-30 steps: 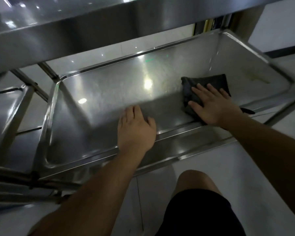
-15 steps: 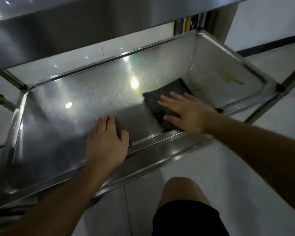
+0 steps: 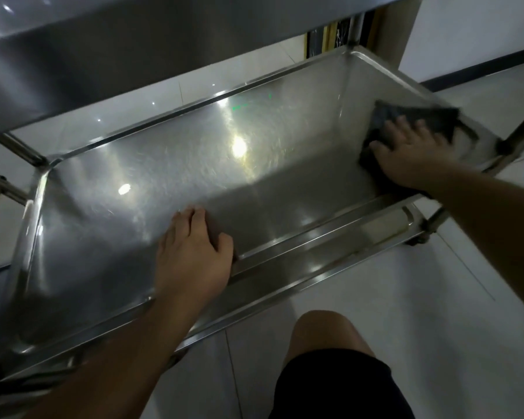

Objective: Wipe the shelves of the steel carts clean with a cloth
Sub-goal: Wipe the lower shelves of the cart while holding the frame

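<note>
Pale floor tiles [image 3: 436, 297] surround the steel shelf [image 3: 194, 164]; its right end holds a dark, blurred cloth [image 3: 406, 116], pressed by the flat right hand [image 3: 412, 155]; the left hand [image 3: 194, 252] rests spread on the shelf's front.

1. Steel shelf [image 3: 170, 176], tray-shaped, with raised rim all round and bright light spots on its face.
2. Dark cloth [image 3: 412, 116] at shelf's right end, flat on the steel, partly up against the right wall.
3. Right hand [image 3: 412, 158] spread flat on cloth, pressing it down.
4. Left hand [image 3: 194, 255] palm-down over near rim, fingers [image 3: 191, 216] resting on shelf face.
5. Upper shelf [image 3: 133, 49] overhead, across top of view.
6. Pale tiled floor [image 3: 436, 297] beneath the cart.
</note>
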The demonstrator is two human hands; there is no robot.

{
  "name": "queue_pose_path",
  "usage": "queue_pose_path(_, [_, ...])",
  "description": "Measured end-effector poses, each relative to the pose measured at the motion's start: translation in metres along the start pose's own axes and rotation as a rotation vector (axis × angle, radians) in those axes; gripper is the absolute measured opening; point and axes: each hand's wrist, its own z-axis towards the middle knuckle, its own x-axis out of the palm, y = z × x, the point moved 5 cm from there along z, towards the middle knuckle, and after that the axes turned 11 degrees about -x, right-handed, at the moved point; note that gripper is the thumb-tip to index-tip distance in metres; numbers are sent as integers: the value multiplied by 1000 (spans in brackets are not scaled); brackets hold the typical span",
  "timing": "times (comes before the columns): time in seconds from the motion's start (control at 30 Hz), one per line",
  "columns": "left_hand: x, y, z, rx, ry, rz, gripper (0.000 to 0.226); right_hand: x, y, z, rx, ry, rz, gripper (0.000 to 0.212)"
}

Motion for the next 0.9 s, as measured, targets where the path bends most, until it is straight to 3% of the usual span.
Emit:
queue_pose_path(0.17, [0, 1, 0, 7, 10, 7, 65, 26, 118, -54, -509, 78, -54, 83])
queue_pose_path(0.3, [2, 5, 1, 15, 15, 4, 67, 20, 117, -73, -762, 145, -35, 73])
queue_pose_path(0.4, [3, 5, 1, 12, 12, 7, 67, 7, 61, -45, -647, 120, -19, 66])
queue_pose_path(0.5, [4, 5, 0, 13, 9, 0, 69, -11, -31, -4, -245, -11, -100, 56])
queue_pose_path(0.57, [5, 6, 1, 11, 2, -4, 70, -19, -73, 19, -4, -45, -156, 61])
queue_pose_path(0.67, [6, 8, 1, 0, -12, -15, 71, -22, -73, 45, 216, -84, -15, 77])
queue_pose_path(0.77, [7, 8, 2, 1, -19, -14, 71, -19, -24, 63, 186, -80, 62, 78])
queue_pose_path(0.9, [6, 6, 1, 3, -23, -11, 75, -3, 94, 56, -189, -25, 33, 70])
